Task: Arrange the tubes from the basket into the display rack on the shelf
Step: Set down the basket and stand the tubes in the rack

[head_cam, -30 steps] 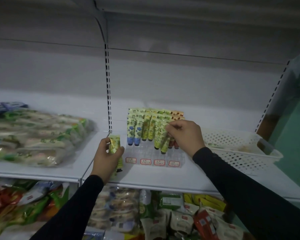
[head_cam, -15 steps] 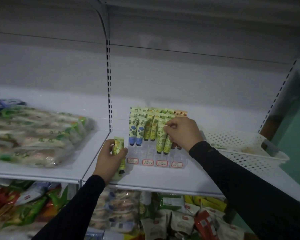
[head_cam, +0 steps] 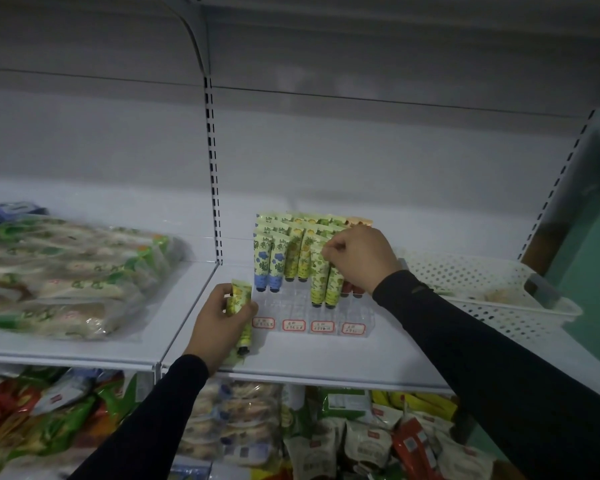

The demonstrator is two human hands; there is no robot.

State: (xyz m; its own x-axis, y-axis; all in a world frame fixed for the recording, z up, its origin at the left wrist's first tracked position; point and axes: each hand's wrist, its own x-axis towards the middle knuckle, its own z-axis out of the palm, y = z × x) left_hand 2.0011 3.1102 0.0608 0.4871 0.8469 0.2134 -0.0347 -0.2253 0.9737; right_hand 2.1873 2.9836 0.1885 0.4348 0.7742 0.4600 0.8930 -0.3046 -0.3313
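Tubes: small yellow-green floral-printed squeeze tubes with dark caps are stood cap-down in rows in the rack; blue-bottomed ones are at its left, orange ones at the back right.
Rack: a clear plastic stepped display rack with four red-bordered labels along its front is set on the white metal shelf, between the upright post and the basket.
Left hand: the left hand is curled round one yellow-green tube with a black cap, held tilted just left of the rack's front corner, cap toward the shelf.
Right hand: the right hand is closed over the rack's right side, fingertips pinching the top of a yellow-green tube in the front occupied row.
Basket: a white perforated plastic basket is seen to the right of the rack on the same shelf; its contents cannot be made out clearly.
Other goods: clear-wrapped green and white packs are laid on the left shelf; mixed snack bags are stacked on the shelf below.
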